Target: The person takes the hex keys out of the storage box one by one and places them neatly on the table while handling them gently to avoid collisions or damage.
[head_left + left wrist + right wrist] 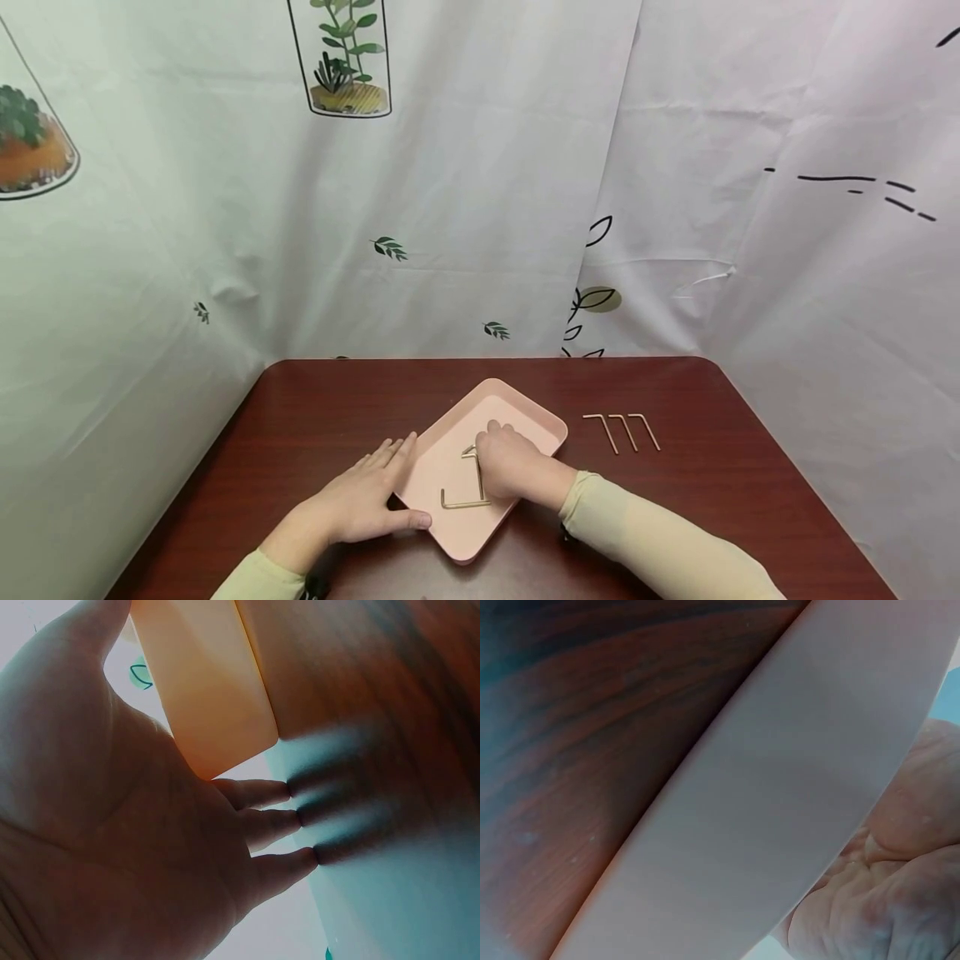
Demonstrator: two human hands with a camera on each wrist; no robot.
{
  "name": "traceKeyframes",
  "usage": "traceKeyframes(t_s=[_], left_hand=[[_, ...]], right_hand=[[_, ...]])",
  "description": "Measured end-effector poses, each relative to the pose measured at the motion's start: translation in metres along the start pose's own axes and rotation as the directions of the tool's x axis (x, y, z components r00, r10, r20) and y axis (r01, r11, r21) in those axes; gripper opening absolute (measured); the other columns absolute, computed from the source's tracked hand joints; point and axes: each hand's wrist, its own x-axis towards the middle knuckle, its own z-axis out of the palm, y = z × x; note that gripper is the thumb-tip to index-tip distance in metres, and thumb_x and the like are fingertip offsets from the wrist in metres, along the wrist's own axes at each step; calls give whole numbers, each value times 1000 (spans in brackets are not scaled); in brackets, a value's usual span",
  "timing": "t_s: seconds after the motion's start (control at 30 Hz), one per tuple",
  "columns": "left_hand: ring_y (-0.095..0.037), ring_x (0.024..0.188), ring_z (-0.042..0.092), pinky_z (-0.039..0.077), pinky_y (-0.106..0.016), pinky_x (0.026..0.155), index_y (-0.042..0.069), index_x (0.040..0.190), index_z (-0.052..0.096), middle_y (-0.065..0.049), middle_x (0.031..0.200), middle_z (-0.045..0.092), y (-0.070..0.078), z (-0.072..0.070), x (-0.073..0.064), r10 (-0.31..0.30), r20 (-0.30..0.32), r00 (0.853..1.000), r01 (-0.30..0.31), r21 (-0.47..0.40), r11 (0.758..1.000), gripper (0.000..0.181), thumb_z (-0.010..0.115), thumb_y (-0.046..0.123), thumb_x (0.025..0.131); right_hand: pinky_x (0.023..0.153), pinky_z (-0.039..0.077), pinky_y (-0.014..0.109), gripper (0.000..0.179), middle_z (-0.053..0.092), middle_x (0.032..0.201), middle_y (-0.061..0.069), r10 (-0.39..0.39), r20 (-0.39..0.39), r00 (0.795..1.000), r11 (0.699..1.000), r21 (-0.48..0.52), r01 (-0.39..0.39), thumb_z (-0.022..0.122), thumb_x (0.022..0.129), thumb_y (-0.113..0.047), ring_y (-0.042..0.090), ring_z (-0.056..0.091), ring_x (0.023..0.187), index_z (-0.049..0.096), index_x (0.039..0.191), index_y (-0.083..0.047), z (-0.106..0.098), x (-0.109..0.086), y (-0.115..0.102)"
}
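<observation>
A pink tray [450, 533] lies at an angle on the table. Inside it, one L-shaped hex key [467, 505] lies near a second hex key [478, 477]. My right hand [517, 467] reaches over the tray's right side with curled fingers, and a third hex key [468, 451] pokes out beside them, apparently pinched; the fingertips are hidden. The tray wall [757, 795] partly covers this hand in the right wrist view. My left hand [367, 500] rests against the tray's left side, fingers extended, thumb by the near rim. Its fingertips touch the table in the left wrist view.
Three more hex keys [622, 433] lie side by side on the dark red table [330, 408], right of the tray. White printed curtains [465, 183] rise behind the table and along both sides.
</observation>
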Motion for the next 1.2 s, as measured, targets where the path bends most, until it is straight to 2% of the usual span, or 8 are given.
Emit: traceKeyframes(t_s=[0.13,0.47,0.7,0.97,1.2], left_hand=[[-51,162,32,34,-71,126,-3,174,25,-24,178,32,-1,1,0,-3,0,1000,3,-2,1000,127,73,80,91],[-51,162,33,34,-70,126,-3,175,25,-24,178,33,-2,2,-1,-4,3,1000,4,0,1000,127,73,80,91],[-51,162,33,34,-71,126,-3,175,25,-24,178,33,-2,2,-1,-1,-1,1000,1,2,1000,127,73,80,92],[-50,163,31,33,-70,127,-2,175,25,-22,179,31,-4,4,1,-9,-2,1000,9,1,1000,127,73,81,91],[-50,163,31,32,-70,127,-2,175,24,-22,180,30,-5,4,3,-10,0,1000,10,4,1000,127,73,81,91]], right_hand=[[62,57,39,19,56,92,11,-21,-17,1000,1000,-21,21,83,79,-10,27,60,79,68,90,-6,1,-1,-1],[63,58,40,20,57,91,10,-19,-24,1000,999,-31,18,84,79,-9,27,61,79,68,90,-6,3,-1,-3],[65,59,40,18,57,89,10,-14,-24,1000,999,-36,13,83,82,-9,27,62,78,68,91,-5,4,0,-4],[62,59,39,20,55,86,9,-28,-28,999,999,-18,28,82,82,-8,24,62,70,65,92,-5,5,2,-2],[65,60,40,18,56,87,9,-30,-29,999,1000,3,31,79,85,-7,25,64,72,65,96,-5,8,4,0]])
